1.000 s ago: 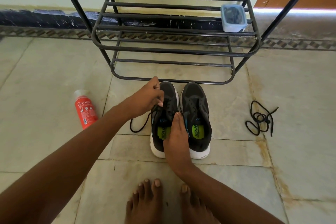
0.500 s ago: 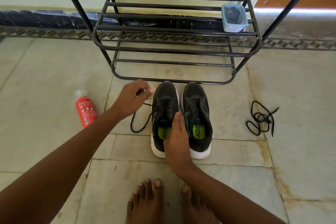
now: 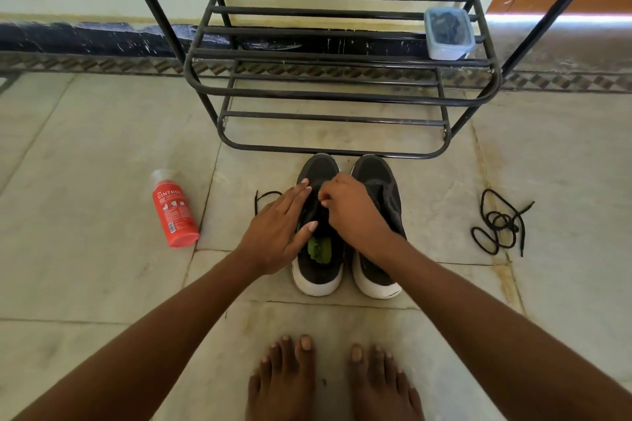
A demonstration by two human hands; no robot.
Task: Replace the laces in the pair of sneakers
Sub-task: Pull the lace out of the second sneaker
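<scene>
A pair of black mesh sneakers with white soles [image 3: 345, 249] stands side by side on the pale tiled floor [image 3: 85, 277], toes just short of a black metal shoe rack [image 3: 328, 92]. The left hand [image 3: 277, 232] rests flat, fingers straight, on the left sneaker's side. The right hand [image 3: 352, 212] has its grip curled at that sneaker's lacing; whether it pinches the black lace [image 3: 265, 196] I cannot tell. A loose black lace [image 3: 499, 222] lies well to the right, a red bottle [image 3: 172, 212] to the left.

sneakers [image 3: 345, 232] before rack [image 3: 328, 92], bottle [image 3: 174, 212] left, probably spare lace [image 3: 499, 222] right
</scene>
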